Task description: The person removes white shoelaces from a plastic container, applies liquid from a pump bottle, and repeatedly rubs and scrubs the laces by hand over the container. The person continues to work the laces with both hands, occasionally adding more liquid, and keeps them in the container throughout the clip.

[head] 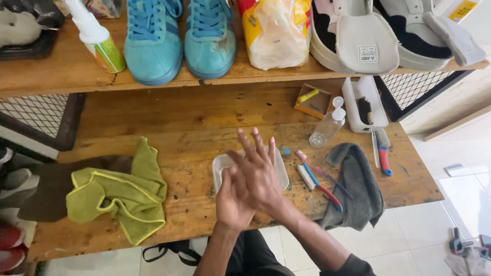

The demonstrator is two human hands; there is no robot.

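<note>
Hands: the right hand (pixel 258 176) lies across the left hand (pixel 231 197), palm against palm, fingers spread and pointing away; neither holds anything.
Nearest thing: a shallow, rounded-rectangular tub of clear plastic (pixel 281 174), directly under the hands and mostly hidden by them; its contents cannot be made out.
Position: the tub stands on the lower wooden bench (pixel 194 148), between a crumpled green microfibre cloth (pixel 123 197) and a grey cloth (pixel 360 186).
Handling: the tub looks light, thin-walled and somewhat flexible, probably slick if wet; it would best be taken by its two long rims.
Brushes: a blue-and-red brush with white bristles (pixel 317 184) and a slimmer pink-headed brush (pixel 319 171) lie just right of the tub.
Bottle: a small clear plastic bottle (pixel 328 128) lies beyond them, near a white rectangular tray (pixel 353 110).
Upper shelf: a pair of turquoise suede sneakers (pixel 179 38), a white spray bottle (pixel 97 36), and white shoes (pixel 368 36).
</note>
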